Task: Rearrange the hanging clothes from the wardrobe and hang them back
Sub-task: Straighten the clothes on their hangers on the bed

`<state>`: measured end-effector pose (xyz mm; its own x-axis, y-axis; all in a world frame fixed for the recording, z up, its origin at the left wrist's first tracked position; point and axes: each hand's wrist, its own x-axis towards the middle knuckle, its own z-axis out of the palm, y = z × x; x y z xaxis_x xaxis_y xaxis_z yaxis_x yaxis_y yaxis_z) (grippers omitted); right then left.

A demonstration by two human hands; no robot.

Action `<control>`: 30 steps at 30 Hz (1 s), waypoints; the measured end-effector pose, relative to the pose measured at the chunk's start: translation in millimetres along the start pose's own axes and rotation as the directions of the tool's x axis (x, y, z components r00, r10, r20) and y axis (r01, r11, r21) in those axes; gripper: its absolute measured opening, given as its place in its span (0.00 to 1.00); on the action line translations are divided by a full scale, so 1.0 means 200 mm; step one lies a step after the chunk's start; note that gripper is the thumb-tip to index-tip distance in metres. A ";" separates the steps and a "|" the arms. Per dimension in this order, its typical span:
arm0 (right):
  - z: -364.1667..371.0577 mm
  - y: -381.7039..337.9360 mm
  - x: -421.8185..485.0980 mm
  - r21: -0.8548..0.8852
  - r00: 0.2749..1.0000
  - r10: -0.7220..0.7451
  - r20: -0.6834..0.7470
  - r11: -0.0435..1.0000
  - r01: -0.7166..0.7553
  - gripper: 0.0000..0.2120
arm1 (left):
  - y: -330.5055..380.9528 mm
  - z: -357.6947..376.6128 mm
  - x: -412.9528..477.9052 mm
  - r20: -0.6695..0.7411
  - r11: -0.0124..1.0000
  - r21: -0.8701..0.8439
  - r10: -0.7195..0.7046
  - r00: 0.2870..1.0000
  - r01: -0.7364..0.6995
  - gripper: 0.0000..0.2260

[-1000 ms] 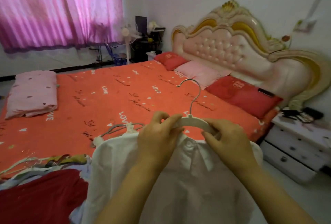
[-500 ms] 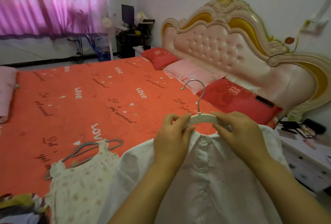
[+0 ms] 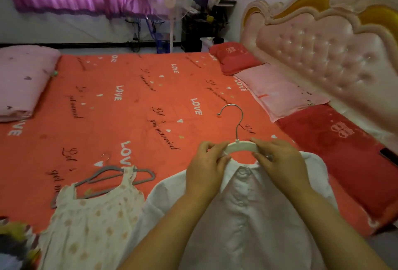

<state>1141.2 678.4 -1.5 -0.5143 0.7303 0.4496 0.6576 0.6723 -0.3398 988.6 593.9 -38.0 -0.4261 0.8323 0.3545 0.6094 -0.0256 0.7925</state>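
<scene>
My left hand [image 3: 205, 163] and right hand [image 3: 279, 162] each pinch the white hanger [image 3: 241, 146] at the collar of the white shirt [image 3: 247, 215] lying on the bed [image 3: 129, 108]. I judge I'm seating the shirt; the next move needs a firm hold to lift it.

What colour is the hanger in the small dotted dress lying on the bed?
The hanger is grey, with a thin metal hook. It shows best in the head view.

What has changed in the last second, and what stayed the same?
The white shirt on its hanger moved right, uncovering the dotted dress. The left hand and right hand kept gripping the hanger; the dress stayed on the bed.
</scene>
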 end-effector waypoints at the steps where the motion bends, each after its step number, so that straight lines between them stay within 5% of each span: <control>1: 0.07 0.05 0.08 0.032 0.999 -0.002 0.032 0.999 0.001 0.17 | -0.05 0.03 0.07 -0.007 0.999 0.024 -0.035 0.999 0.035 0.16; 17: 1.54 0.61 0.79 0.148 0.911 0.021 0.412 0.985 -0.090 0.18 | -1.10 0.48 0.64 -0.046 0.797 0.429 -0.450 0.892 0.424 0.25; 22: 1.90 0.70 0.63 0.027 0.765 0.071 0.640 0.993 -0.114 0.27 | -1.37 0.59 0.40 0.019 0.659 0.559 -0.617 0.787 0.503 0.28; 30: 1.81 0.82 -0.08 0.046 0.588 0.079 0.805 0.980 -0.195 0.22 | -1.40 0.73 -0.08 0.102 0.564 0.587 -0.763 0.639 0.580 0.27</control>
<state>1058.2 820.0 -362.5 -0.6935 0.5798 -0.4276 0.7192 0.5220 -0.4585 922.6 668.1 -337.0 -0.6689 0.6073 -0.4286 0.4892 0.7938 0.3614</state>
